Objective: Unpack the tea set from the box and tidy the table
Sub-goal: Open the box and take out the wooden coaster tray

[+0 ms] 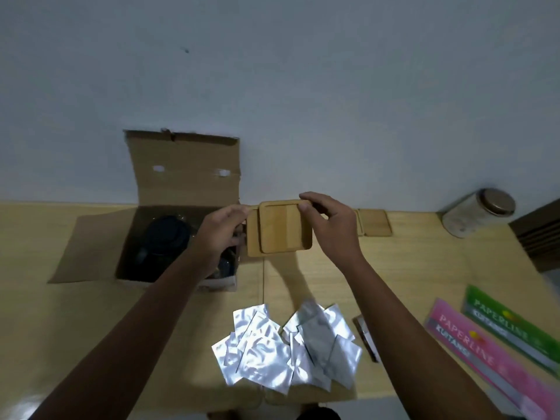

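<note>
The table (424,268) carries everything. On it the open box (181,183) stands at about 10 o'clock from the hands, flaps spread, with a dark pot (165,237) inside.

Just right of the box, both hands hold a stack of wooden coasters (281,234) above the table, its face tilted toward the camera. The stack is nearly square, so it has no real long axis. The left hand (218,234) pinches its edge at 9 o'clock and partly hides the box's right side. The right hand (328,225) grips its top corner at 1 o'clock, thumb on the face. Both hands are equally near it.

Another coaster (374,222) lies flat at 3 o'clock, near the right hand, a likely spot to set these down.

Foil packets (288,350) lie scattered at 6 o'clock.
</note>
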